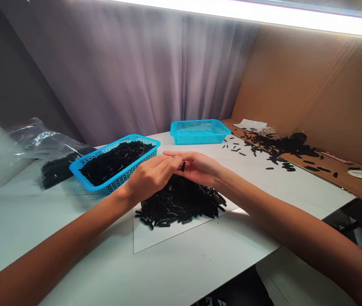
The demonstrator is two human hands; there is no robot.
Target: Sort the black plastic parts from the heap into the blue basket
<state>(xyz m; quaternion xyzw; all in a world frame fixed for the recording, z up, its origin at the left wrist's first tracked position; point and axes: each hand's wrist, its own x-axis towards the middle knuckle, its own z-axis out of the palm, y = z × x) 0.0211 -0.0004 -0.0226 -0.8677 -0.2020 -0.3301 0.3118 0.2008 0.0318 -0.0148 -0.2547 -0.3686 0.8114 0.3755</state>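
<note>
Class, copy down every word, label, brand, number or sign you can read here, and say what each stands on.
No whole word can be read.
"E": probably one of the pale letters on the dark cloth at the bottom edge; the others are cut off or unclear.
White paper on the cardboard: any marks are too small to read.
Black pieces: no readable text.

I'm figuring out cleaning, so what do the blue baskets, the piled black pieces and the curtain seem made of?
Blue baskets: most likely moulded plastic, smooth and slightly glossy, with patterned holes through the walls. Black pieces: perhaps plastic, given some shiny highlights, but too small to be sure. Curtain: apparently fabric with a soft sheen, hanging in folds.
</note>
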